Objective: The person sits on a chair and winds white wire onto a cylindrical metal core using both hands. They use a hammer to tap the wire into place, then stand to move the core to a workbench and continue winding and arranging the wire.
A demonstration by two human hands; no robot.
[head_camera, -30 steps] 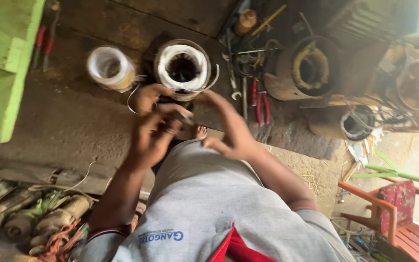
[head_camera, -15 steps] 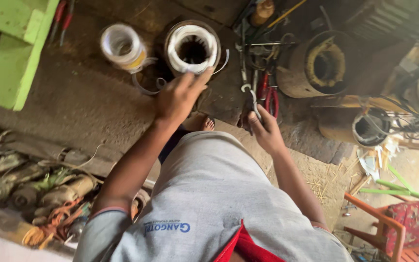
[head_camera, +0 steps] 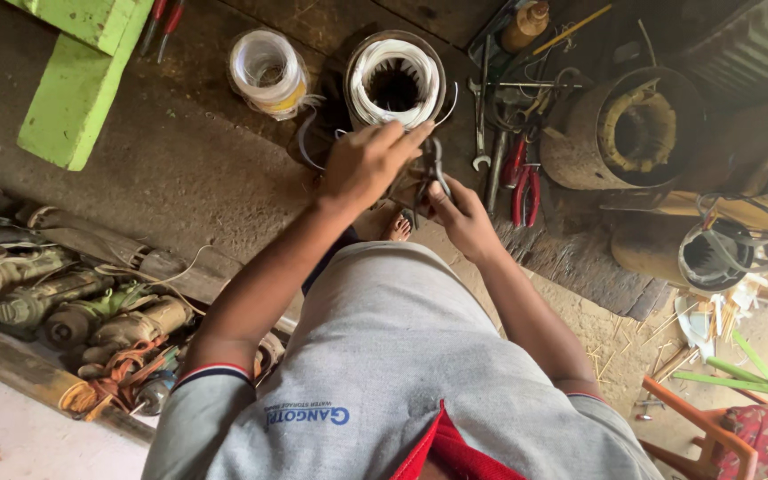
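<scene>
Head view: right hand (head_camera: 466, 218) clasps pliers (head_camera: 433, 173); left hand (head_camera: 368, 163), unclenched, touches motor stator (head_camera: 396, 78).

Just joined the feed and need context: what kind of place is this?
Probably a motor repair workshop: a wound stator in front of the hands, pliers and spanners on the floor, old power tools piled at left.

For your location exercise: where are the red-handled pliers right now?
In the head view, the red-handled pliers lie on the floor right of centre, between the right hand and the rusty motor housing, beside a spanner.
</scene>
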